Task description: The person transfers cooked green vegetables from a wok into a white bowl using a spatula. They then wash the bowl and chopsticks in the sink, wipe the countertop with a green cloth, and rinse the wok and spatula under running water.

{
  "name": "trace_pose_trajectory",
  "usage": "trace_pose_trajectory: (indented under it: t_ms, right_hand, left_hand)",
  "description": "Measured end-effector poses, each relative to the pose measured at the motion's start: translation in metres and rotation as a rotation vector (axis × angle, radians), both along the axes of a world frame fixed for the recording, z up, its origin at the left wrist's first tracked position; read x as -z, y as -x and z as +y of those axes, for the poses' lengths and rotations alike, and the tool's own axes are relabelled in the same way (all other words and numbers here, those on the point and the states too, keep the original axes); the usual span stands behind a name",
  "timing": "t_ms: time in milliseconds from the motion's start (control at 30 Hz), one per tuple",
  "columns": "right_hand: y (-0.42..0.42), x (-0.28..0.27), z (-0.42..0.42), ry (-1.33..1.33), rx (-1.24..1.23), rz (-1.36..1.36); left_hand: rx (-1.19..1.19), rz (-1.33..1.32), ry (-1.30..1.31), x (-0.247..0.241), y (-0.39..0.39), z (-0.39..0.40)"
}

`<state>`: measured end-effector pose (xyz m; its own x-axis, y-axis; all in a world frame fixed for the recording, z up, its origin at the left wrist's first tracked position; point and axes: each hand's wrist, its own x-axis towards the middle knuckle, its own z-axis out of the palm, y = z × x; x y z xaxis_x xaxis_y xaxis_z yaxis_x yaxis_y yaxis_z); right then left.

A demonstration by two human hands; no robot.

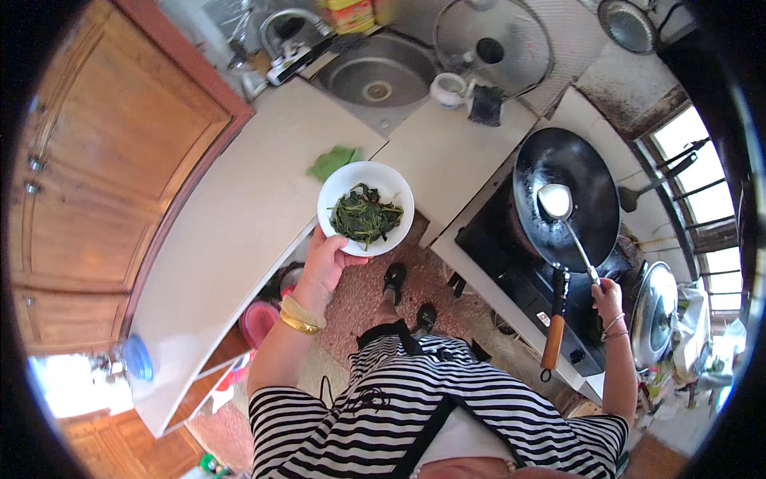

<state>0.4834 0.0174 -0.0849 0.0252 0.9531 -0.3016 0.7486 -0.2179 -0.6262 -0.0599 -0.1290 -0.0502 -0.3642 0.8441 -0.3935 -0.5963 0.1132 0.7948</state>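
My left hand (326, 263) grips the near rim of a white bowl (403, 232), held out in front of me. Cooked leafy greens (366, 217) fill the bowl's middle. On the right, my right hand (607, 299) is closed around the handle of a metal wok spatula (555, 201). The spatula's blade rests inside a black wok (592, 173), which stands on a black gas stove (502, 251). The wok looks bare apart from a wet shine. Its wooden handle (553, 344) points towards me, beside my right hand.
A green cloth (333, 161) lies on the pale counter (239, 197) behind the bowl. Farther back are a steel sink (335, 75), a small white pot (448, 91), a black scrubbing pad (486, 106) and a large glass lid (514, 36). Right of the stove sits a lidded pot (655, 317).
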Motion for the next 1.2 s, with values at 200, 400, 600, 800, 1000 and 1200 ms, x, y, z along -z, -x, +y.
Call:
trace_pose_trajectory:
  t_ms: [200,400,600,800,1000,1200]
  right_hand:
    - [-0.031,0.011,0.019,-0.380,-0.307,-0.419]
    - [0.004,-0.029,0.022,-0.756,-0.402,-0.109]
    - [0.161,-0.035,-0.063,-0.788,-0.731,0.086]
    - [0.349,-0.013,-0.245,-0.676,-1.164,0.042]
    - [0.460,0.001,-0.354,-0.466,-1.544,-0.001]
    - [0.518,0.048,-0.383,-0.331,-1.599,-0.279]
  left_hand:
    - [-0.164,-0.092,-0.114,0.019,-0.021,-0.106]
    - [-0.406,-0.342,-0.107,0.036,-0.016,-0.220]
    - [-0.551,-0.284,-0.122,0.039,-0.027,-0.382]
    - [-0.888,-0.250,-0.153,0.050,-0.042,-0.588]
    - [-1.238,-0.187,-0.102,0.053,-0.042,-0.746]
    - [-1.476,-0.266,-0.030,0.070,-0.011,-0.824]
